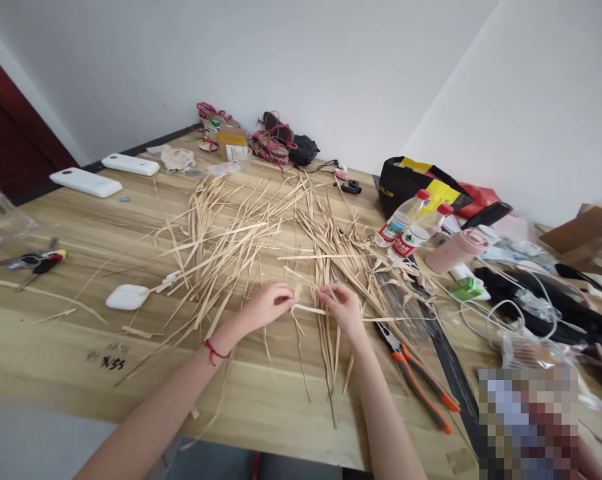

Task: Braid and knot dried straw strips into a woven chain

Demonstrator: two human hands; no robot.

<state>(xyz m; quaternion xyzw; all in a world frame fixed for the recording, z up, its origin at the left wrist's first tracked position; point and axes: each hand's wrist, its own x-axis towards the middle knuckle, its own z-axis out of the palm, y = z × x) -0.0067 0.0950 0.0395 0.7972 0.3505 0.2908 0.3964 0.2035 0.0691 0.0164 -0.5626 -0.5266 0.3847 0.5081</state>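
My left hand (267, 305), with a red cord round its wrist, is pinched on a pale plant-fibre strip at the middle of the table. Facing it, my right hand (343, 307) is closed with thumb and fingers together on the same small weave of strips. One flat strip (309, 309) runs between the two hands, and thin ends stick out around the fingertips. Loose strips (231, 243) lie in a wide heap beyond and left of my hands. More long strips (325, 353) pass beneath my right hand. Orange-handled pliers (421, 380) rest right of my right forearm.
Two bottles with red caps (405, 227), a pink tumbler (455, 250) and a black-yellow bag (421, 187) stand at the right. White cables (485, 313) lie near them. At the left are a white case (127, 297), tools (38, 260) and white devices (85, 181).
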